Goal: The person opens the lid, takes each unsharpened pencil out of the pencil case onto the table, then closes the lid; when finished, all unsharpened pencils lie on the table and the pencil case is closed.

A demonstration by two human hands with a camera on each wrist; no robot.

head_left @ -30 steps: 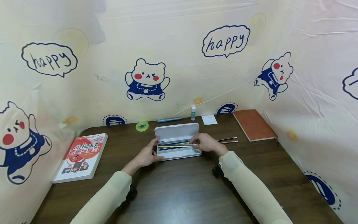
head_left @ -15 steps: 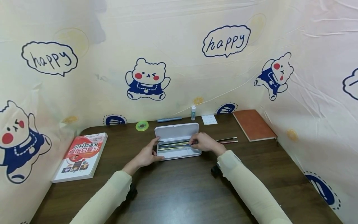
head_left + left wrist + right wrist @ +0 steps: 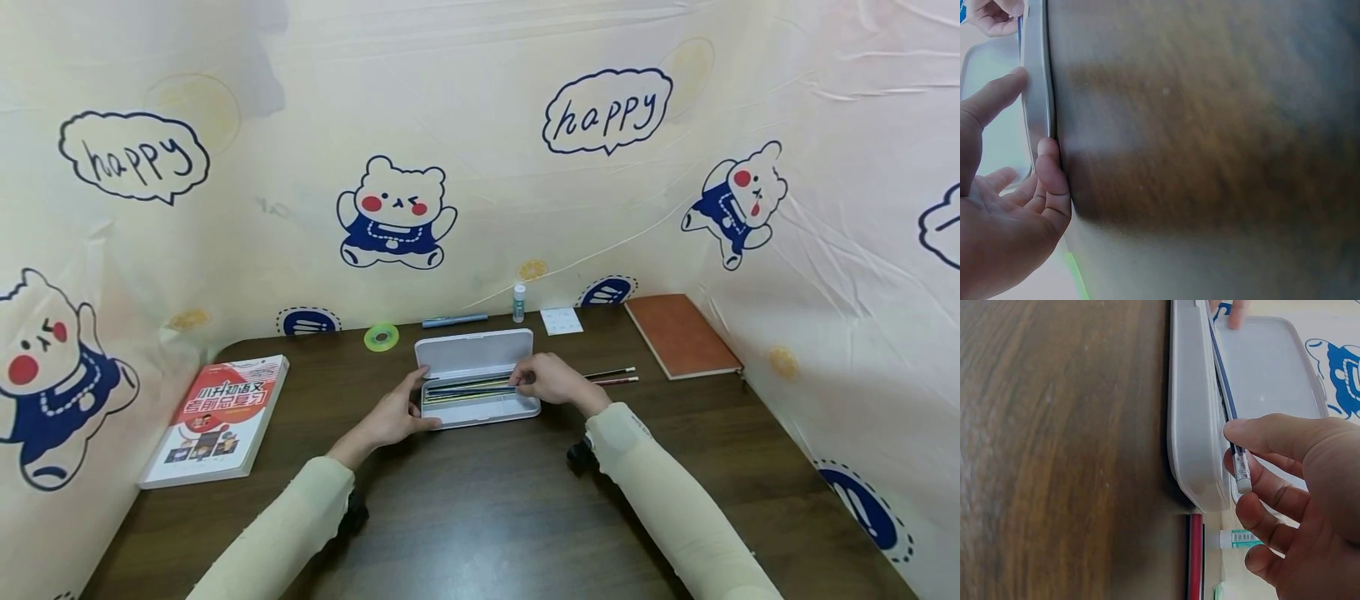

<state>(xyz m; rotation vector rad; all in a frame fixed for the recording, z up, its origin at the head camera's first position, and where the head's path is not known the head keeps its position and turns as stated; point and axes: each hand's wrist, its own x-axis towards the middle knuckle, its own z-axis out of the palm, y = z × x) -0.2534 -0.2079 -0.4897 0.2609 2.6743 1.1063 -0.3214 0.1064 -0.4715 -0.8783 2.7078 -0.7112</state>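
Pencil in hand: we see a dark blue pencil (image 3: 1227,390) lying lengthwise at the pencil case (image 3: 480,410), its white eraser end raised at the case's right end. We judge it light, stiff and a little slippery; the barrel just ahead of the metal band seems a good place to take it.
Right hand (image 3: 551,381): thumb and fingertips pinch this pencil there.
Left hand (image 3: 392,414): thumb and fingers grip the case round its left end.
Pencil case: toward the far edge of the worktop (image 3: 465,517), lid (image 3: 472,353) raised, more pencils (image 3: 465,390) inside. It looks light and firm; we would hold the end walls, because the hinge may be fragile.
Loose pencils (image 3: 621,381): two, right of the case.
Far edge: tape roll (image 3: 370,338), blue pen (image 3: 454,320), upright glue stick (image 3: 518,307), paper card (image 3: 561,321).
Far right corner: brown notebook (image 3: 681,336).
Left edge: thick book (image 3: 217,421).
Room: the surface is dark, wood-patterned, with some shine; pale cloth (image 3: 487,125) with bears surrounds it behind and at both sides.
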